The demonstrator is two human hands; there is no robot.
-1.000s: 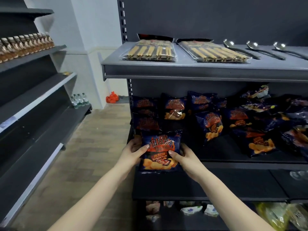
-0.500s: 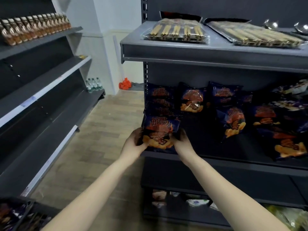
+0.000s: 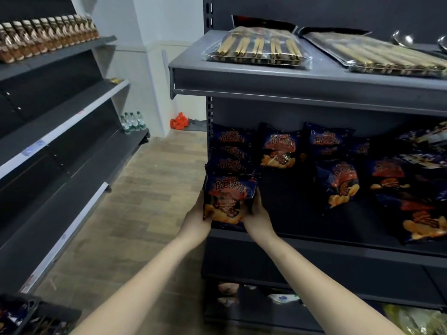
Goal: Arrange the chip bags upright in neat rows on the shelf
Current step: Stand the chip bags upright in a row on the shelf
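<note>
Left hand (image 3: pixel 197 220) and right hand (image 3: pixel 257 213) each clamp a side of one chip bag (image 3: pixel 228 198), standing it at the front left end of the shelf (image 3: pixel 338 245), in front of a row of bags. Probably light, puffy, crinkly and slippery, so side edges look like the safest hold.

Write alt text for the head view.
Two bare hands, left hand and right hand, hold a chip bag upright at the left front of a dark shelf, in front of a row of matching bags. More bags lie jumbled to the right.
</note>
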